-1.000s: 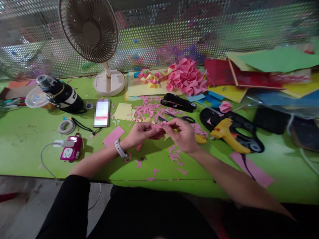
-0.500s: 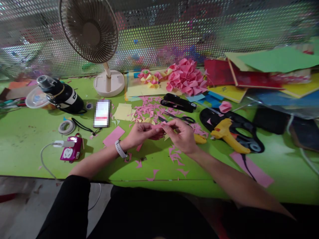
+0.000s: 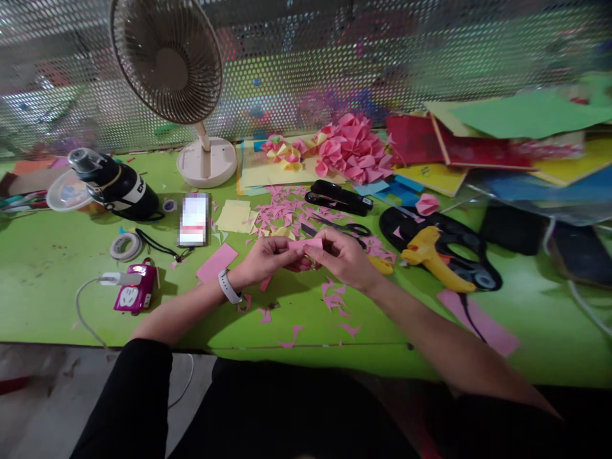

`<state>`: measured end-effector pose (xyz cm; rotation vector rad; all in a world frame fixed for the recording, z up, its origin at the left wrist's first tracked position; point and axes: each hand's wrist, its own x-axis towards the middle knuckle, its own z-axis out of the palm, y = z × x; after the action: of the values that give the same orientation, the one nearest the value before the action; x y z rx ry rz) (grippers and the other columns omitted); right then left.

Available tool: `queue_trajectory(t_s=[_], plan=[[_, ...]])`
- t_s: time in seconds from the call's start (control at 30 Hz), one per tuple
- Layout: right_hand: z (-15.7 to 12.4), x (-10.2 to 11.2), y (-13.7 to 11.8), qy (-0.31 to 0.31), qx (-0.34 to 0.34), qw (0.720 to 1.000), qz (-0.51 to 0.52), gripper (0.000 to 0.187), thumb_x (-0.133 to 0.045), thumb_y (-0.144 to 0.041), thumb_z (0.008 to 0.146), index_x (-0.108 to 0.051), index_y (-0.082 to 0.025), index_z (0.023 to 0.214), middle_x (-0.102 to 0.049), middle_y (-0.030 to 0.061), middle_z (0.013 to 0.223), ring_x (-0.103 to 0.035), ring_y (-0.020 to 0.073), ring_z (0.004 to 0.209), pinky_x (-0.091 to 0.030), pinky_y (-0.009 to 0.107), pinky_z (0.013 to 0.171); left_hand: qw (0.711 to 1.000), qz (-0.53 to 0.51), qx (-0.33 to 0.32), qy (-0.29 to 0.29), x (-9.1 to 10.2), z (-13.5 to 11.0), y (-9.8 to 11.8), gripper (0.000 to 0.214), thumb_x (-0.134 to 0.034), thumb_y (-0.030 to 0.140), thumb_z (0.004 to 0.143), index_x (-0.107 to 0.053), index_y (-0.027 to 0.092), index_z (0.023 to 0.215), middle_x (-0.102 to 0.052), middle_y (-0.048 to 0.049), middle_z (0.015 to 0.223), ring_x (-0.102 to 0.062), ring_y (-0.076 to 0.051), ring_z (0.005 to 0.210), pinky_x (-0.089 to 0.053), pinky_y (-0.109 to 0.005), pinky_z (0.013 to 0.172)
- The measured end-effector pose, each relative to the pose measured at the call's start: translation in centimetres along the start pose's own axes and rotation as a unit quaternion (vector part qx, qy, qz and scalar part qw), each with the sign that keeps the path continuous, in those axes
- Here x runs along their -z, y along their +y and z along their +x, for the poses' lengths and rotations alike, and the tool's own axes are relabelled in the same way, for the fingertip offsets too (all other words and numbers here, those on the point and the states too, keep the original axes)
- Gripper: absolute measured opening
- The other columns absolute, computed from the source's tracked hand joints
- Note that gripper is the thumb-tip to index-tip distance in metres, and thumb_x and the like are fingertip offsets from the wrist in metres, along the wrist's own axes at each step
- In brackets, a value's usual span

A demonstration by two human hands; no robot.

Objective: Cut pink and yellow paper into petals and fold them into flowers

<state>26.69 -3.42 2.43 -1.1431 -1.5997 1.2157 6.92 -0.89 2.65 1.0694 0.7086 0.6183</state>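
My left hand (image 3: 268,259) and my right hand (image 3: 347,258) meet above the green table (image 3: 48,287), fingers pinched on a small folded pink paper piece (image 3: 306,244). A white watch band circles my left wrist. Pink paper scraps (image 3: 287,213) lie scattered just beyond and below my hands. Scissors (image 3: 342,226) lie right behind my right hand.
A fan (image 3: 172,70) stands at the back left, a black bottle (image 3: 115,185) beside it. A phone (image 3: 194,218), tape roll (image 3: 125,245), pink charger (image 3: 134,294), black stapler (image 3: 339,197), yellow glue gun (image 3: 437,261), pink folded paper pile (image 3: 354,150) and stacked coloured sheets (image 3: 516,146) surround the hands.
My right hand's fingers have closed in slightly toward the left hand over the pink piece. The view has shifted a little; nothing else on the table has moved.
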Motion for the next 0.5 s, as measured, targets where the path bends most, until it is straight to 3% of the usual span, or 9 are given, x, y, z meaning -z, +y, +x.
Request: queue_trajectory(t_s=[0.13, 0.37, 0.5], plan=[[0.0, 0.2, -0.2, -0.025, -0.006, 1.000, -0.004, 0.034, -0.065, -0.049, 0.090, -0.056, -0.020, 0.076, -0.057, -0.0037, 0.060, -0.049, 0.0092, 0.049, -0.037, 0.022, 0.044, 1.000, 0.014, 0.006, -0.001, 0.2, 0.2, 0.2, 0.049, -0.082, 0.049, 0.072, -0.070, 0.007, 0.092, -0.077, -0.0121, 0.084, -0.075, -0.016, 0.078, -0.061, -0.032, 0.082], [0.4, 1.2, -0.5, -0.065, -0.022, 0.998, -0.009, 0.035, -0.063, -0.053, 0.090, -0.061, -0.019, 0.082, -0.063, -0.0001, 0.064, -0.058, 0.0123, 0.055, -0.045, 0.024, 0.050, 0.999, 0.026, 0.025, -0.004, 0.9, 0.3, 1.1, 0.047, -0.083, 0.048, 0.071, -0.070, 0.006, 0.088, -0.077, -0.0136, 0.084, -0.075, -0.016, 0.076, -0.061, -0.030, 0.078], [0.5, 1.8, -0.5, -0.086, -0.035, 0.995, -0.042, 0.035, -0.061, -0.052, 0.091, -0.059, -0.019, 0.077, -0.061, -0.0008, 0.062, -0.056, 0.0119, 0.053, -0.043, 0.024, 0.048, 0.998, 0.037, 0.040, -0.024, 1.4, 0.3, 1.5, 0.046, -0.083, 0.045, 0.072, -0.071, 0.006, 0.091, -0.078, -0.0143, 0.087, -0.076, -0.017, 0.077, -0.061, -0.028, 0.076]])
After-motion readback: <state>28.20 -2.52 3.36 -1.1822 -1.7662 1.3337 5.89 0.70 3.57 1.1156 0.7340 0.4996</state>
